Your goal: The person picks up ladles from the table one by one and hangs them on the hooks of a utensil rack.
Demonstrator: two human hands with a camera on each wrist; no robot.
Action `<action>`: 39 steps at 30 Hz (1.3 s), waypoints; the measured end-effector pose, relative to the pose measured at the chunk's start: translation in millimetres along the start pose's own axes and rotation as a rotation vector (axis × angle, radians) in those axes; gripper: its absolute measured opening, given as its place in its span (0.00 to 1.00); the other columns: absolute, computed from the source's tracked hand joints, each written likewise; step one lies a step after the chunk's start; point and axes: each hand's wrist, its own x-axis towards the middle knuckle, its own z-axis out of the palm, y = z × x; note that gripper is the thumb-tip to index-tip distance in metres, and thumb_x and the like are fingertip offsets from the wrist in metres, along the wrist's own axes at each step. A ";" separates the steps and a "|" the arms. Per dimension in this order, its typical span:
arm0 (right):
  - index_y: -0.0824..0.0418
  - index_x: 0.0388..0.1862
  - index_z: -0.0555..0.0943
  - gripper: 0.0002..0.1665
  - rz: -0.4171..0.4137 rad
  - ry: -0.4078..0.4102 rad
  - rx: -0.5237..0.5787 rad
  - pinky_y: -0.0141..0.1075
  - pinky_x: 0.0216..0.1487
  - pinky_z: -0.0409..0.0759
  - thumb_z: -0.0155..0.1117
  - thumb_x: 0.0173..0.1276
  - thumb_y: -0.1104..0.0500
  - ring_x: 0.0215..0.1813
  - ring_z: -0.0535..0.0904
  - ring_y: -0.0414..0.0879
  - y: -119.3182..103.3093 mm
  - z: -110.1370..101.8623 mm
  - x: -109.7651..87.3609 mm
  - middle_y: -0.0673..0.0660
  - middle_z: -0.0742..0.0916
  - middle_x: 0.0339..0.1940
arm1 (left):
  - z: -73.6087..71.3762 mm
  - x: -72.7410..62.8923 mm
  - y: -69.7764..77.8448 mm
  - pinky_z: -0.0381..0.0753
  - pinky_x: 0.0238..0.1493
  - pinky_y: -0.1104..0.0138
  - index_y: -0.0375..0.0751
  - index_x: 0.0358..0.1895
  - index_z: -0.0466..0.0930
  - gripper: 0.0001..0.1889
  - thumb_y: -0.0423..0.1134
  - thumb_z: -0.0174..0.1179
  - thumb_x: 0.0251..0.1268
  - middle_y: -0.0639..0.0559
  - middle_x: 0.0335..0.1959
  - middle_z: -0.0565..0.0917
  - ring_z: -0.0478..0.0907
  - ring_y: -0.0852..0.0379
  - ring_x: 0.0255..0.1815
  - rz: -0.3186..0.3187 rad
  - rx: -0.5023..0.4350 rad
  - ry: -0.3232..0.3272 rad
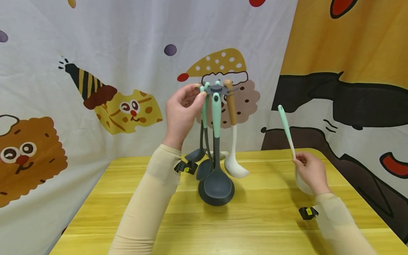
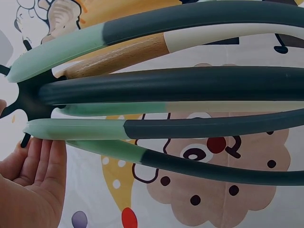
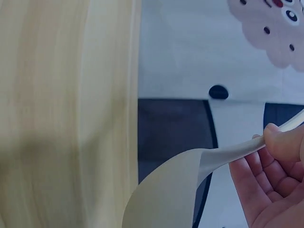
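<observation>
My left hand [image 1: 180, 113] pinches the top left edge of a dark rotating utensil rack [image 1: 216, 89], close to the mint handle tips. A dark ladle [image 1: 218, 184] with a mint handle hangs at its front. To its right hangs a white ladle [image 1: 236, 167] with a wooden handle; several other utensils hang behind, partly hidden. Off to the right, my right hand [image 1: 313, 173] pinches the white shaft of a serving spoon [image 1: 287, 129], its mint handle pointing up. Its broad white head [image 3: 166, 190] hangs low, partly covered by the hand in the head view.
The rack's round dark base [image 1: 216, 202] stands on a yellow wood-grain table [image 1: 255, 223]. Directly behind the table's far edge hangs a printed cartoon curtain [image 1: 137, 35].
</observation>
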 end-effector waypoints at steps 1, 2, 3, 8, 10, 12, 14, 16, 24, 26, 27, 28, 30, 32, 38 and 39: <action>0.73 0.46 0.80 0.11 -0.014 0.010 0.008 0.59 0.46 0.77 0.63 0.71 0.64 0.44 0.81 0.65 -3.1 0.8 0.1 0.71 0.85 0.41 | 0.0 0.2 0.0 0.80 0.53 0.64 0.35 0.53 0.82 0.16 0.39 0.65 0.65 0.45 0.46 0.84 0.81 0.53 0.47 0.001 0.000 0.001; 0.73 0.46 0.80 0.11 -0.026 0.017 0.014 0.58 0.46 0.77 0.63 0.71 0.65 0.43 0.81 0.65 -6.4 1.6 0.0 0.70 0.85 0.40 | -0.1 0.4 -0.1 0.80 0.53 0.64 0.35 0.53 0.82 0.16 0.39 0.65 0.65 0.45 0.46 0.84 0.81 0.53 0.47 0.001 0.000 0.002; 0.73 0.45 0.80 0.10 -0.036 0.023 0.019 0.58 0.45 0.77 0.63 0.70 0.65 0.43 0.81 0.65 -9.9 2.3 -0.2 0.70 0.84 0.40 | -0.2 0.5 -0.3 0.80 0.53 0.63 0.35 0.53 0.82 0.16 0.39 0.65 0.65 0.45 0.46 0.84 0.81 0.53 0.46 0.001 0.000 0.002; 0.72 0.45 0.80 0.09 -0.056 0.034 0.061 0.58 0.46 0.79 0.64 0.70 0.66 0.44 0.80 0.64 -28.1 4.5 -2.5 0.69 0.84 0.40 | -0.7 1.1 -1.1 0.80 0.52 0.63 0.35 0.53 0.82 0.16 0.39 0.65 0.65 0.45 0.45 0.84 0.82 0.53 0.46 -0.001 -0.001 0.004; 0.71 0.45 0.80 0.09 -0.057 0.040 0.070 0.57 0.47 0.80 0.64 0.70 0.66 0.45 0.80 0.63 -34.6 4.9 -3.6 0.68 0.84 0.40 | -0.7 1.5 -1.3 0.80 0.52 0.63 0.36 0.53 0.82 0.16 0.39 0.65 0.65 0.45 0.45 0.84 0.82 0.53 0.46 0.000 0.000 0.003; 0.70 0.45 0.80 0.09 -0.062 0.045 0.071 0.51 0.46 0.82 0.64 0.70 0.65 0.45 0.81 0.62 -40.7 5.2 -4.4 0.67 0.84 0.40 | -0.6 1.8 -1.4 0.80 0.53 0.63 0.36 0.53 0.82 0.16 0.39 0.65 0.65 0.45 0.46 0.84 0.82 0.53 0.46 0.001 0.001 0.003; 0.69 0.44 0.80 0.08 -0.067 0.053 0.074 0.38 0.44 0.81 0.65 0.70 0.65 0.44 0.81 0.60 -46.6 5.3 -5.2 0.65 0.84 0.40 | -0.6 2.2 -1.3 0.80 0.53 0.63 0.36 0.53 0.82 0.16 0.39 0.65 0.65 0.45 0.46 0.84 0.82 0.53 0.47 0.000 0.004 0.002; 0.68 0.44 0.80 0.07 -0.073 0.059 0.084 0.25 0.42 0.75 0.65 0.70 0.65 0.44 0.81 0.58 -52.8 5.0 -6.1 0.64 0.84 0.39 | -0.5 2.4 -1.2 0.80 0.53 0.63 0.36 0.53 0.82 0.16 0.39 0.65 0.65 0.45 0.46 0.84 0.82 0.53 0.47 -0.001 0.006 0.001; 0.69 0.43 0.81 0.07 -0.114 0.095 0.159 0.13 0.39 0.66 0.66 0.68 0.67 0.44 0.82 0.57 -73.7 6.2 -7.3 0.63 0.84 0.38 | -0.1 2.9 -0.6 0.80 0.53 0.63 0.36 0.53 0.82 0.16 0.39 0.65 0.65 0.45 0.46 0.84 0.81 0.53 0.47 -0.004 -0.005 -0.002; 0.69 0.42 0.81 0.07 -0.124 0.104 0.167 0.13 0.39 0.67 0.67 0.67 0.68 0.43 0.81 0.55 -77.8 7.1 -7.0 0.63 0.84 0.38 | -0.1 3.1 -0.5 0.80 0.53 0.63 0.35 0.53 0.82 0.16 0.39 0.65 0.65 0.45 0.46 0.84 0.81 0.53 0.47 -0.004 -0.006 -0.002; 0.69 0.42 0.81 0.07 -0.128 0.106 0.172 0.13 0.39 0.67 0.67 0.67 0.68 0.43 0.81 0.55 -79.7 7.4 -6.9 0.63 0.84 0.38 | 0.0 3.1 -0.6 0.80 0.53 0.63 0.35 0.53 0.82 0.16 0.39 0.65 0.65 0.45 0.46 0.84 0.81 0.53 0.47 -0.004 -0.005 -0.002; 0.69 0.42 0.81 0.07 -0.131 0.108 0.175 0.13 0.39 0.67 0.67 0.67 0.68 0.43 0.81 0.54 -81.7 7.7 -6.9 0.62 0.84 0.38 | 0.0 3.0 -0.6 0.80 0.53 0.64 0.36 0.53 0.82 0.16 0.39 0.65 0.65 0.45 0.46 0.84 0.81 0.53 0.47 -0.005 -0.003 -0.002; 0.69 0.42 0.81 0.07 -0.134 0.110 0.186 0.14 0.40 0.67 0.67 0.66 0.68 0.43 0.80 0.53 -86.0 7.3 -7.8 0.62 0.84 0.38 | 0.2 2.9 -0.8 0.80 0.52 0.64 0.36 0.53 0.82 0.16 0.39 0.65 0.65 0.45 0.46 0.84 0.81 0.53 0.46 -0.008 -0.002 -0.002; 0.69 0.42 0.81 0.07 -0.137 0.113 0.195 0.13 0.40 0.67 0.68 0.66 0.68 0.44 0.79 0.53 -90.6 6.5 -8.5 0.62 0.84 0.38 | 0.4 2.8 -0.9 0.80 0.53 0.64 0.36 0.53 0.82 0.16 0.39 0.65 0.65 0.45 0.46 0.84 0.81 0.53 0.47 -0.010 0.000 -0.002; 0.69 0.41 0.82 0.08 -0.188 0.150 0.223 0.13 0.41 0.68 0.69 0.64 0.70 0.42 0.78 0.46 -105.2 4.7 -9.2 0.61 0.84 0.37 | 0.3 2.5 -0.8 0.80 0.53 0.64 0.36 0.53 0.82 0.16 0.39 0.65 0.65 0.45 0.46 0.84 0.82 0.54 0.47 -0.003 0.004 0.003; 0.69 0.41 0.82 0.08 -0.199 0.156 0.231 0.13 0.41 0.69 0.69 0.64 0.71 0.41 0.78 0.43 -107.6 4.5 -9.6 0.61 0.84 0.37 | 0.2 2.5 -0.8 0.80 0.53 0.64 0.35 0.53 0.82 0.16 0.39 0.65 0.65 0.45 0.46 0.84 0.82 0.54 0.47 -0.002 0.004 0.003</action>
